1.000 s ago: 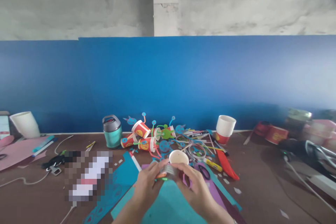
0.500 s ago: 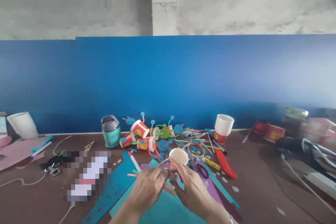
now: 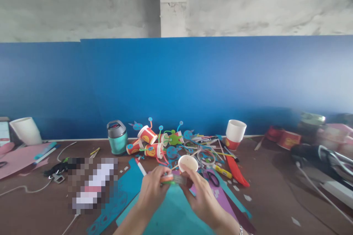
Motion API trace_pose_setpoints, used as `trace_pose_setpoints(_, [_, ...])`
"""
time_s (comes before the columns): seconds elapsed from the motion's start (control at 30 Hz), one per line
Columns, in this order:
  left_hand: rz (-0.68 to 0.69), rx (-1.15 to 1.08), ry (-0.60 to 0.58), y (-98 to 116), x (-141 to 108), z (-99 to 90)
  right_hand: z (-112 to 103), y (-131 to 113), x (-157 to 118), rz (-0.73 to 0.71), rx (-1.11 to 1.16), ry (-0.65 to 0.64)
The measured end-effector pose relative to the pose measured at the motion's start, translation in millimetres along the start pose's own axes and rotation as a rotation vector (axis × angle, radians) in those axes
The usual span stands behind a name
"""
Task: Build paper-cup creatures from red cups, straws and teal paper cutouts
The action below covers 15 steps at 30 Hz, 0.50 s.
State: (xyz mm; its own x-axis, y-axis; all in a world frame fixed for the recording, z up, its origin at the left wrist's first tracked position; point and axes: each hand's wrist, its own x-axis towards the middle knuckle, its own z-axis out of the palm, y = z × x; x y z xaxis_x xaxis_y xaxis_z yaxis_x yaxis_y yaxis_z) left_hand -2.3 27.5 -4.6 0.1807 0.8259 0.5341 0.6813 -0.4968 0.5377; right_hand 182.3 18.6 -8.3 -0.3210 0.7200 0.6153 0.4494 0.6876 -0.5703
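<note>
My left hand is closed on a few short orange and green straws, smeared by motion. My right hand pinches their greyish right end between thumb and fingers; whether that part is tape or straw I cannot make out. Just beyond my right fingertips stands a paper cup with its open mouth up, its lower wall partly hidden by the hand. Beneath both hands lies a teal sheet. Black-handled scissors lie to the right of the cup.
Decorated red cups lie heaped at the back beside loose straws and cut-outs. A teal jar stands left of them, a stack of paper cups right. A glue stick and red balloon-like strip lie near paper scraps.
The straws have turned between my hands, so their ends no longer stick out left and below. My left hand has shifted slightly and my right fingers have changed their hold.
</note>
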Motion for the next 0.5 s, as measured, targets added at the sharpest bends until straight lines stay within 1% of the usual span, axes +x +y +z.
trace_pose_setpoints(0.07, [-0.163, -0.193, 0.025, 2, 5, -3.8, 3, 2, 0, 0.060, 0.098, 0.047])
trace_pose_setpoints(0.1, [-0.210, -0.272, 0.033, 4, 7, -6.5, 5, 4, 1, 0.096, 0.157, 0.065])
trace_pose_setpoints(0.17, [-0.253, -0.381, 0.075, 7, 12, -13.8, 8, 8, 2, 0.178, 0.294, 0.102])
trace_pose_setpoints(0.2, [-0.270, -0.407, 0.115, 8, 14, -18.2, 10, 11, 3, 0.212, 0.367, 0.115])
trace_pose_setpoints(0.27, [-0.293, -0.437, 0.190, 11, 17, -27.7, 11, 15, 5, 0.245, 0.486, 0.122])
trace_pose_setpoints(0.3, [-0.301, -0.447, 0.192, 13, 18, -32.3, 11, 16, 5, 0.245, 0.518, 0.111])
trace_pose_setpoints(0.33, [-0.301, -0.461, 0.162, 16, 18, -36.4, 10, 16, 5, 0.240, 0.526, 0.097])
trace_pose_setpoints(0.37, [-0.295, -0.482, 0.100, 18, 19, -39.8, 9, 16, 4, 0.234, 0.516, 0.084])
trace_pose_setpoints(0.43, [-0.265, -0.533, -0.082, 23, 19, -43.2, 7, 13, 3, 0.233, 0.489, 0.057])
trace_pose_setpoints(0.5, [-0.222, -0.578, -0.257, 26, 21, -41.9, 6, 10, 1, 0.239, 0.495, 0.029])
